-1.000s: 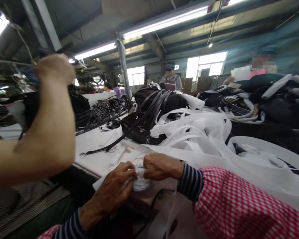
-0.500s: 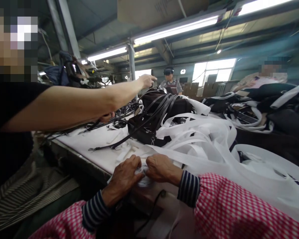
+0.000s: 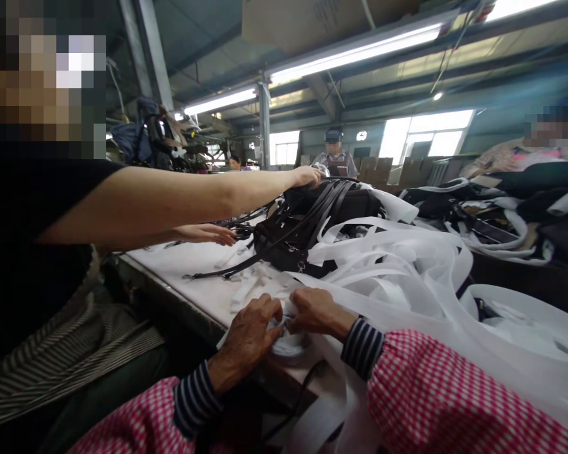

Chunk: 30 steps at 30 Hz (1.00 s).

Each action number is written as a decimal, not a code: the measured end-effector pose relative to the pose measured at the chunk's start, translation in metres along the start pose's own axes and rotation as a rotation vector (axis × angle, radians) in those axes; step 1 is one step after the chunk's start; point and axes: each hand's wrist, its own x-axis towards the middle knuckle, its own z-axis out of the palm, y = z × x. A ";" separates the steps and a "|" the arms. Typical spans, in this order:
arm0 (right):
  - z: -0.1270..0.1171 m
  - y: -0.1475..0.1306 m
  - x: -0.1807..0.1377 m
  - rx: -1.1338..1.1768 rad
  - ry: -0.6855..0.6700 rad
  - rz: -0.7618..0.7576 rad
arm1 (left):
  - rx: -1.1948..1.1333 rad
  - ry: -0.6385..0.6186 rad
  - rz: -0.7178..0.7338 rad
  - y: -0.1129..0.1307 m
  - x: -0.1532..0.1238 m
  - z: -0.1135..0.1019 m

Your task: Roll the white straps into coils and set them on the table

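Near the table's front edge lies a small round white coil, which looks like wound strip. My left hand is closed on its left side, fingers bent over the top and thumb pressed to it. My right hand is curled at the coil's upper right, fingertips pinched down at it; what exactly lies between them is hidden. Long loose loops of wide white strip spread out behind and to the right of my right hand. Short white pieces lie scattered just beyond my left hand.
A black bag with black straps sits on the white table. From the left, a co-worker's arm reaches across to it. Black and white goods are heaped at right. A dark cord hangs off the near edge.
The co-worker's upper hand has come down from pointing onto the pile of straps, and their other hand has stretched out over the table. My hands remain at the coil; the whole view has shifted slightly.
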 end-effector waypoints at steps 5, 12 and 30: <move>0.002 -0.007 -0.006 -0.051 0.049 -0.033 | -0.014 -0.004 0.005 -0.004 -0.001 0.001; 0.004 0.004 -0.008 -0.017 0.049 -0.018 | 0.000 -0.023 -0.003 -0.001 -0.001 0.001; 0.012 0.014 -0.006 0.163 0.054 0.013 | 0.146 -0.154 0.032 0.014 0.002 -0.009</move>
